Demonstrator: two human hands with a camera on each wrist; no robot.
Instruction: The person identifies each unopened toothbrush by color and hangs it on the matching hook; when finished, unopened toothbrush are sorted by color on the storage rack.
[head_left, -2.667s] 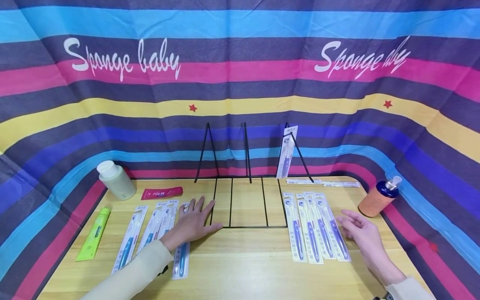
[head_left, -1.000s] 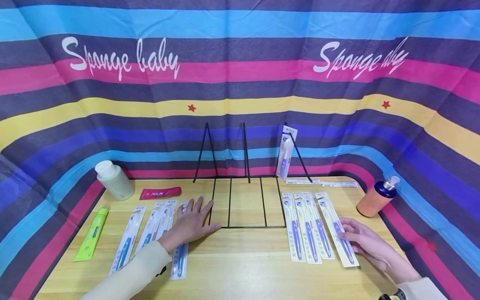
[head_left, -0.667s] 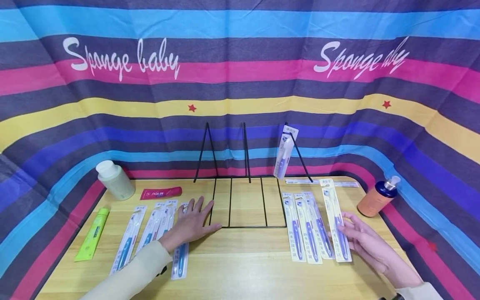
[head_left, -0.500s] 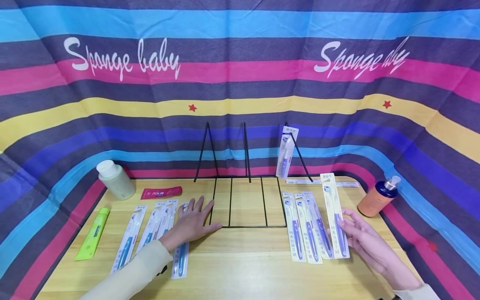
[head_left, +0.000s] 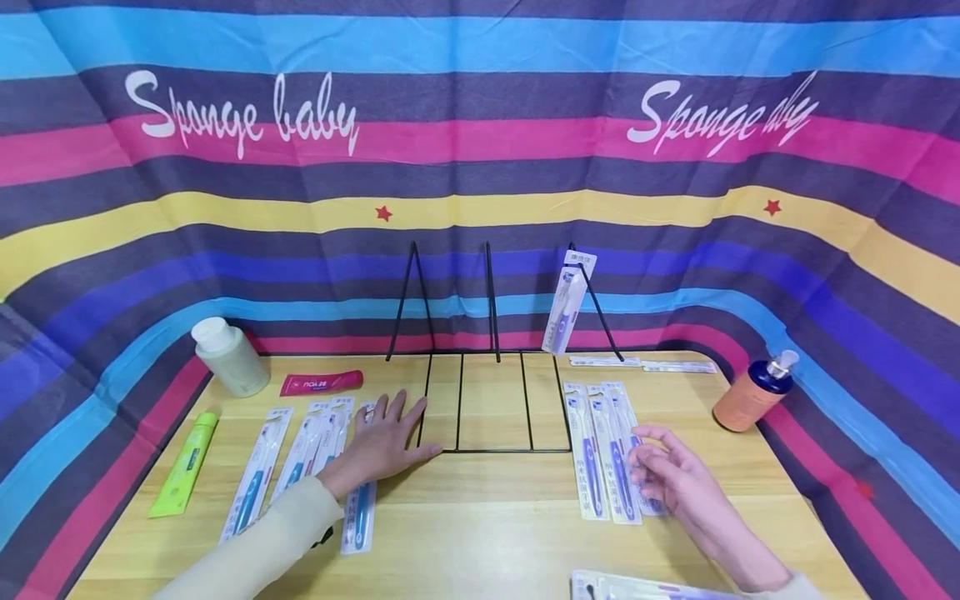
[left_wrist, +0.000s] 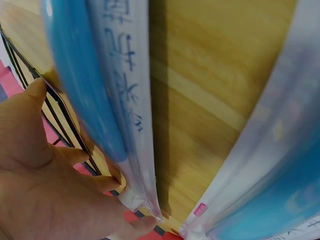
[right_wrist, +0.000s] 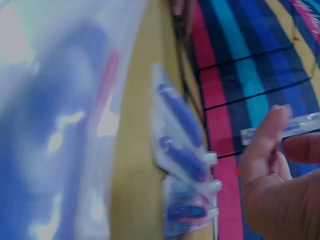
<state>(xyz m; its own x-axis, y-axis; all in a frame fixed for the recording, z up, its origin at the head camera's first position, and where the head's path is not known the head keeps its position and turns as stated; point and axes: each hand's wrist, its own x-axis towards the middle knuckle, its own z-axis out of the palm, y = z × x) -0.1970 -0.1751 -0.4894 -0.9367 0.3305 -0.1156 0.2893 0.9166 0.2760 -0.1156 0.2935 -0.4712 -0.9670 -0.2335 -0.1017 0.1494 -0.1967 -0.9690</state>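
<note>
My left hand (head_left: 386, 437) rests with fingers spread over a packaged blue toothbrush (head_left: 360, 517), by the left corner of a black wire rack (head_left: 492, 308). Its fingertips touch the pack's upper end in the left wrist view. My right hand (head_left: 678, 483) is over the row of packaged purple toothbrushes (head_left: 590, 458), its fingers loosely bent and nothing between thumb and fingers. Another toothbrush pack (head_left: 637, 587) shows at the bottom edge, partly hidden by the right forearm. One packaged purple toothbrush (head_left: 567, 304) hangs tilted from the rack's right hook.
More packaged blue toothbrushes (head_left: 258, 471), a green tube (head_left: 185, 465), a pink tube (head_left: 322, 382) and a white bottle (head_left: 231, 358) stand or lie at left. At right are an orange pump bottle (head_left: 752, 396) and narrow packs (head_left: 678, 367). A striped cloth (head_left: 480, 150) encloses the table.
The right hand picked up the rightmost purple toothbrush pack, let go of it, and moved left over the others. A pack now shows at the bottom edge. The hanging pack sways; the left hand stays.
</note>
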